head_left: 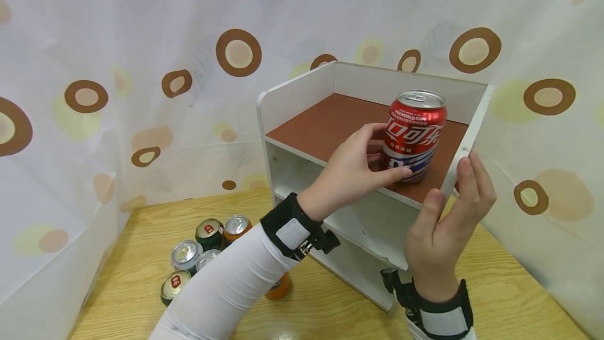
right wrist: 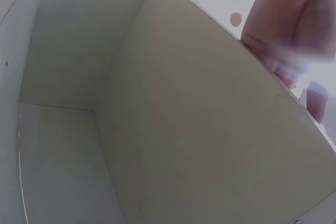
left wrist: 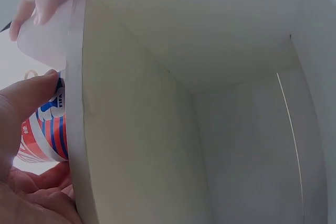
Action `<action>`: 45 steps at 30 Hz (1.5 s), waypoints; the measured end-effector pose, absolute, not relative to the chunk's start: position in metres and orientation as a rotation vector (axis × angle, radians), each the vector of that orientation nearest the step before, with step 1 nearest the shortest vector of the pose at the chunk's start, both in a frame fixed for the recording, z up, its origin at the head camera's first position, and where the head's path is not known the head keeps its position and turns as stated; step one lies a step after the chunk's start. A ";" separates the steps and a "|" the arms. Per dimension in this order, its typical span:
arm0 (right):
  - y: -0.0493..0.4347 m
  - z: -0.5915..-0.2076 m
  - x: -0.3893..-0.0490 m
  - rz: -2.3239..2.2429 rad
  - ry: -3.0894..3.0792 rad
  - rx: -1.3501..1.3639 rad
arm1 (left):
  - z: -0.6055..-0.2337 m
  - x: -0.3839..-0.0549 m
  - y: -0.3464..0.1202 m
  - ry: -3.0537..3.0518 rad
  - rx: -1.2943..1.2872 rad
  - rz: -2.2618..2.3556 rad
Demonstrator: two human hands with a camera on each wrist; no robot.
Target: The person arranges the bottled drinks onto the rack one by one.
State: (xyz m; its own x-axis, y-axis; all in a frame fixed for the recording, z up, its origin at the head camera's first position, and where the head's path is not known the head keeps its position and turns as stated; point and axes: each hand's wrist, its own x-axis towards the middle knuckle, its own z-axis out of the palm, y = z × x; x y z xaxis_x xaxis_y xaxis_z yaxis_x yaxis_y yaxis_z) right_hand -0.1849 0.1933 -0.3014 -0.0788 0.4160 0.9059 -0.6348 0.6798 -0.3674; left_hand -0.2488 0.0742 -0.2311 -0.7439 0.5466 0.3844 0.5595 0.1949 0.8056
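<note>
My left hand (head_left: 346, 169) holds a red Coca-Cola can (head_left: 415, 130), thumb at the front and fingers behind its left side. The can stands upright over the brown top of a white shelf unit (head_left: 363, 224), near its front right corner. In the left wrist view, the can's striped lower part (left wrist: 52, 124) shows beside the board edge, under the left thumb. My right hand (head_left: 445, 230) touches the front of the unit's right side panel with fairly straight fingers. The right wrist view catches the left hand (right wrist: 294, 24) above the board, with the can mostly hidden.
Several drink cans, among them a dark green one (head_left: 209, 232) and a silver one (head_left: 186, 255), stand on the wooden table (head_left: 141, 224) left of the unit. An orange can (head_left: 279, 288) is partly hidden by the left arm. A patterned curtain (head_left: 189, 30) hangs behind.
</note>
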 end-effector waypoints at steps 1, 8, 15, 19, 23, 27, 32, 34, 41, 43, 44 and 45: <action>0.193 -0.302 -0.185 0.878 -1.401 0.197 | -0.231 -0.248 0.075 -2.417 -1.131 -1.638; 0.194 -0.301 -0.185 0.876 -1.407 0.193 | -0.231 -0.242 0.082 -2.395 -1.178 -1.640; 0.194 -0.300 -0.184 0.886 -1.402 0.187 | -0.231 -0.236 0.090 -2.371 -1.240 -1.646; 0.195 -0.301 -0.185 0.882 -1.403 0.186 | -0.233 -0.235 0.091 -2.377 -1.233 -1.606; 0.195 -0.301 -0.185 0.878 -1.408 0.183 | -0.234 -0.235 0.090 -2.380 -1.233 -1.572; 0.195 -0.301 -0.186 0.878 -1.409 0.181 | -0.235 -0.235 0.090 -2.376 -1.245 -1.533; 0.194 -0.301 -0.187 0.883 -1.400 0.184 | -0.238 -0.235 0.089 -2.367 -1.263 -1.384; 0.194 -0.302 -0.187 0.882 -1.404 0.186 | -0.240 -0.234 0.088 -2.366 -1.263 -1.333; 0.194 -0.302 -0.187 0.884 -1.400 0.185 | -0.242 -0.233 0.085 -2.351 -1.281 -1.309; 0.194 -0.302 -0.187 0.883 -1.401 0.182 | -0.243 -0.233 0.083 -2.314 -1.299 -1.386; 0.194 -0.302 -0.187 0.884 -1.403 0.181 | -0.243 -0.233 0.083 -2.291 -1.304 -1.422; 0.195 -0.302 -0.186 0.883 -1.406 0.180 | -0.243 -0.233 0.081 -2.268 -1.305 -1.454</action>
State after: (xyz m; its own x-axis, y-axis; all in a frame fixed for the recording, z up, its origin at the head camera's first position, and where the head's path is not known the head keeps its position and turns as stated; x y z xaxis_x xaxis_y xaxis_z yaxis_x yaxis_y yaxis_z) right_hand -0.1863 0.1946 -0.3017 -0.0867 0.4267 0.9002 -0.6257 0.6798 -0.3825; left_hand -0.2328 0.0814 -0.2433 -0.6110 0.5856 0.5327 0.7287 0.1530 0.6676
